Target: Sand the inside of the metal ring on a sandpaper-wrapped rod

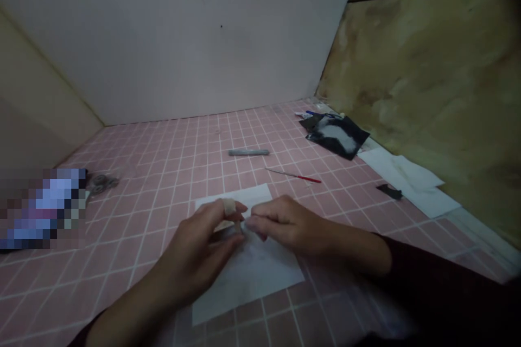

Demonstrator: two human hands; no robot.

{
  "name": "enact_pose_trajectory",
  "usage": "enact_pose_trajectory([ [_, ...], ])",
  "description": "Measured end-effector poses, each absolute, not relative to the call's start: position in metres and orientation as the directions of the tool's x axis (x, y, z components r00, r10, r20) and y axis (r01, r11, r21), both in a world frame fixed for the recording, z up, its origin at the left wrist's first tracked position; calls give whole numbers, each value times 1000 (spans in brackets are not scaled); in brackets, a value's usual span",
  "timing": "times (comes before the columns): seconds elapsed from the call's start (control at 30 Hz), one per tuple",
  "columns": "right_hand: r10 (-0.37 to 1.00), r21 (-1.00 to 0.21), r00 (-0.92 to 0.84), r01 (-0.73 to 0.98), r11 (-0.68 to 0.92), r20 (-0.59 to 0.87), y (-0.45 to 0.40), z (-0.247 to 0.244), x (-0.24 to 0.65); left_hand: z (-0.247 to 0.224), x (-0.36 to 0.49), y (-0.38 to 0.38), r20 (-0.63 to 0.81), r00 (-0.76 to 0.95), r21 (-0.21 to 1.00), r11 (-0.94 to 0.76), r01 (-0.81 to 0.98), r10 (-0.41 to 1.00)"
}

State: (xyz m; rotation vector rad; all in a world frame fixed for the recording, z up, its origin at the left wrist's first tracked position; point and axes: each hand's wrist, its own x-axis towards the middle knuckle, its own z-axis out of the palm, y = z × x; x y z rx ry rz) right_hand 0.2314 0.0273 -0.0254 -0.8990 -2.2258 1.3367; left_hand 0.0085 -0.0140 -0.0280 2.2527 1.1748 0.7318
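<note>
**A:** What does the left hand point(191, 260) have?

**B:** A small pale piece point(238, 226), maybe paper or card, though the fingers mostly hide it. The left grip looks closed on it, with a beige bandage point(229, 206) wrapped round one finger.

**A:** And the right hand point(288, 226)?

**B:** Its fingertips point(253, 224) press in from the other side. I can't tell whether that grip is truly closed on the piece.

**A:** Where's the piece?

**B:** Between the hands, just above a white paper sheet point(248, 282) lying on the pink grid counter point(142, 217).

**A:** How would it handle?

**B:** It's probably very light, thin and easily creased, so I'd take it by its edges with the fingertips, without squeezing hard.

**A:** What's nearby?

**B:** Beyond the sheet lie a grey rod point(248, 152), a red-handled needle tool point(293, 177), a black bag point(337, 134) and loose white papers point(407, 181).
</note>
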Motion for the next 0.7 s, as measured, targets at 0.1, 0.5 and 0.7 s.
enact_pose_trajectory([
  [0.1,679,-912,-734,286,294,-12,29,-27,231,-30,10,-15,279,498,561,-560,610,821],
  [0.5,721,-957,-693,213,197,-5,31,-30,229,-34,12,-16,402,481,402,-622,671,779],
  [0.7,695,-924,-719,283,258,-26,27,-27,229,-33,14,-14,380,554,408,-672,618,741],
])
